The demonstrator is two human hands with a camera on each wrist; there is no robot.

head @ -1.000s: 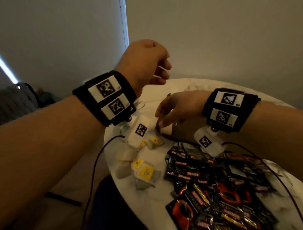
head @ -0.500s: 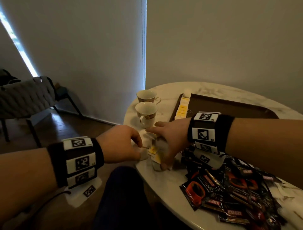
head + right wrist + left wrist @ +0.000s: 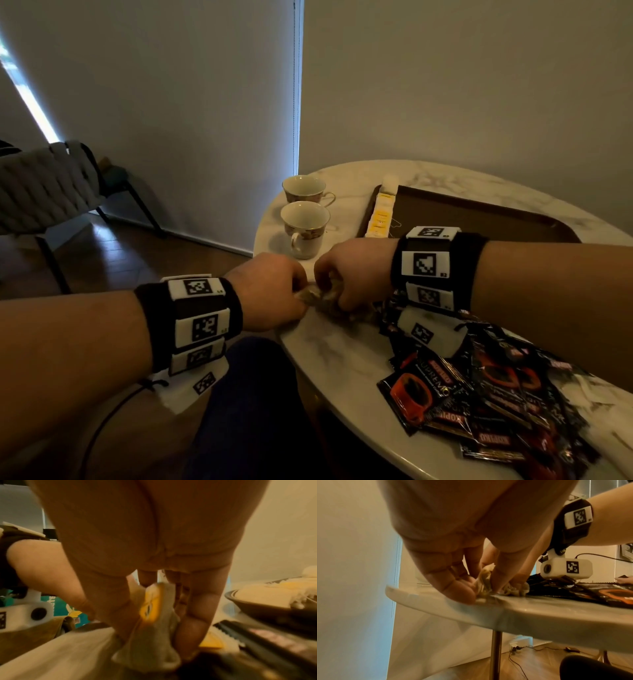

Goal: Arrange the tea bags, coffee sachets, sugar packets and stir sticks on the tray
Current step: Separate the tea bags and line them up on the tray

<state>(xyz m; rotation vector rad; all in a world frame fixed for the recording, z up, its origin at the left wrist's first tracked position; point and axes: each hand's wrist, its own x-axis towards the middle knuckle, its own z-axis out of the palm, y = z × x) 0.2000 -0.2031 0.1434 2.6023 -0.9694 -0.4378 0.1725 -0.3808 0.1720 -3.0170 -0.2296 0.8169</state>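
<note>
Marble tabletop (image 3: pixel 342 359) by a grey wall, frame centre.
Both hands' grips pinch tea bags (image 3: pixel 317 296); teacups (image 3: pixel 304 228) behind, coffee sachets (image 3: pixel 479 394) lower right.

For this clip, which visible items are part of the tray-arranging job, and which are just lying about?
Part of the job:
- loose tea bags, gripped by the left hand and right hand
- row of tea bags already on the tray
- tray
- coffee sachets piled on the table

Just lying about:
- two teacups
- chair
</note>
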